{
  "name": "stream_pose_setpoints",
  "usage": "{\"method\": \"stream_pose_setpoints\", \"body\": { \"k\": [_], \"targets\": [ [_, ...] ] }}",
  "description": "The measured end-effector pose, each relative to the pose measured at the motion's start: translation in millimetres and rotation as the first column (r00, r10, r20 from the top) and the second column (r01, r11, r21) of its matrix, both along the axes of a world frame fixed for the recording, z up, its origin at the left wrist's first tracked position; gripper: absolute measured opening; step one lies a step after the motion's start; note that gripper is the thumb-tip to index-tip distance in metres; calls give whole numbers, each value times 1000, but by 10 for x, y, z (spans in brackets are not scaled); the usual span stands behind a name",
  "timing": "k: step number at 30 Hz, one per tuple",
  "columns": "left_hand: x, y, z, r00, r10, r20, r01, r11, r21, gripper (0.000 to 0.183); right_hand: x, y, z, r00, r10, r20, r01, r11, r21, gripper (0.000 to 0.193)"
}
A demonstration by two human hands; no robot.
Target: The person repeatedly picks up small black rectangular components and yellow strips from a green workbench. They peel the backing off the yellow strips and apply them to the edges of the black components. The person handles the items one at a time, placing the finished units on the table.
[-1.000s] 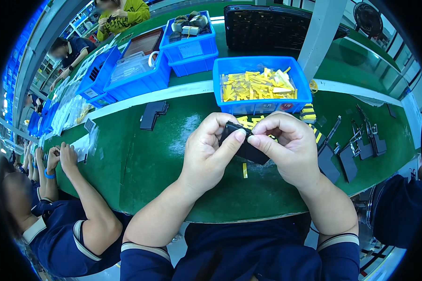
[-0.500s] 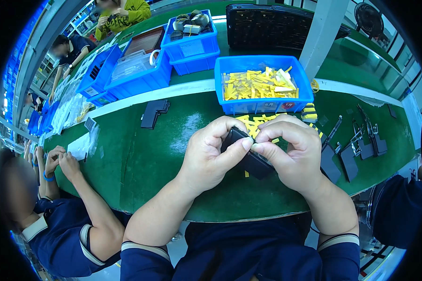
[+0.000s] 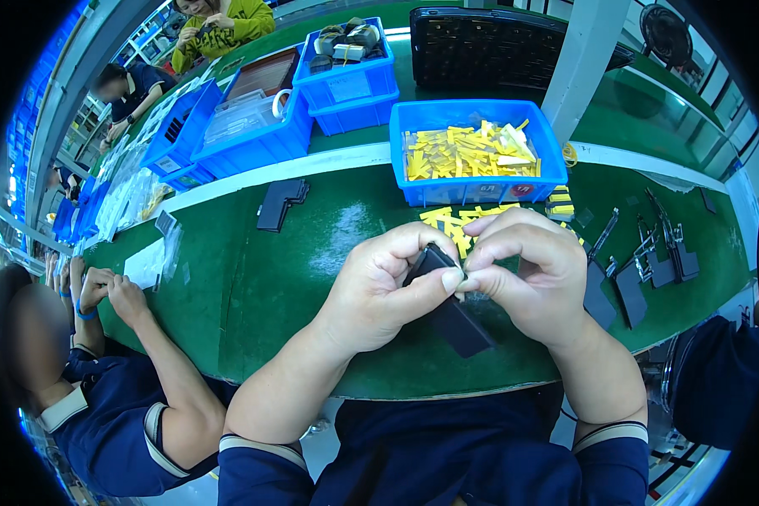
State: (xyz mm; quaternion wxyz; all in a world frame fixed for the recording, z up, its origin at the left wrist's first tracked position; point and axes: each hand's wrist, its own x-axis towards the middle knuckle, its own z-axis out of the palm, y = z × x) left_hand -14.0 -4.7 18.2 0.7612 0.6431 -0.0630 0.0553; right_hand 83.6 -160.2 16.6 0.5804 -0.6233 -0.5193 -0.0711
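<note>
On the near side of the blue bin (image 3: 434, 196), a flat black part (image 3: 462, 329) is clamped near its upper end between the thumb and forefinger of the left hand (image 3: 367, 291); its lower end sticks out past the thumb, slanting down to the right. The right hand (image 3: 535, 274) has thumb and forefinger pinched together at the part's edge, right beside the left thumb tip; whether they grip something small, I cannot tell. Nearer than the bin and to its right lie black pieces with metal arms (image 3: 628, 299). Loose yellow strips (image 3: 437, 221) are scattered just before the bin, and a stepped black piece (image 3: 282, 205) lies well to its left. Beyond the bin, leftward, stand stacked blue boxes (image 3: 346, 88).
</note>
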Motion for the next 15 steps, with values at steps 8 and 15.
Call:
{"method": "stream_pose_setpoints", "body": {
  "k": [8,15],
  "targets": [
    [87,-55,-125,911,284,298,-407,732,546,38,16,72,-60,947,-21,-320,21,1000,-2,15],
    [64,-154,-150,879,257,402,-469,619,630,40,10,59,-115,954,-43,-296,28,998,-57,10]
  ]
}}
